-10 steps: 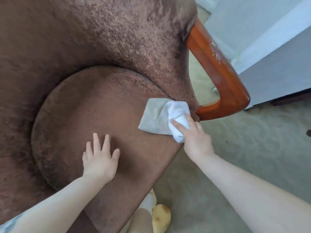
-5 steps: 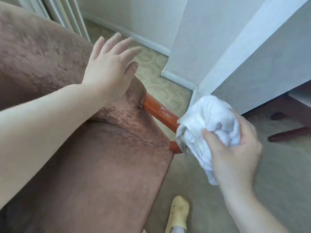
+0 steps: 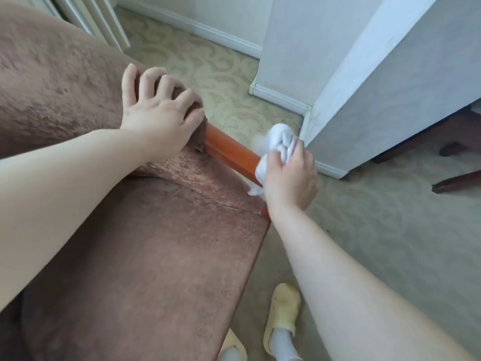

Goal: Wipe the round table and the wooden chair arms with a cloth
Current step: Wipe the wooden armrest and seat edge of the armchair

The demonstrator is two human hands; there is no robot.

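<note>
Right hand (image 3: 290,178) pressing the bunched cloth (image 3: 278,144) onto the chair arm (image 3: 231,152).
Left hand (image 3: 158,115) is spread wide, holding nothing, resting on the brown backrest (image 3: 52,82) just beside it.

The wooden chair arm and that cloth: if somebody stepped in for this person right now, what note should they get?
Right hand: closed around the bunched white cloth, pressing it onto the orange wooden chair arm near its front end.
Left hand: holds nothing, fingers spread on the brown upholstered chair back, seemingly as a brace.
Done: wiping of this arm is under way; how much is clean cannot be told.
Left: finish this arm, then the other arm and the round table, neither in view.
</note>
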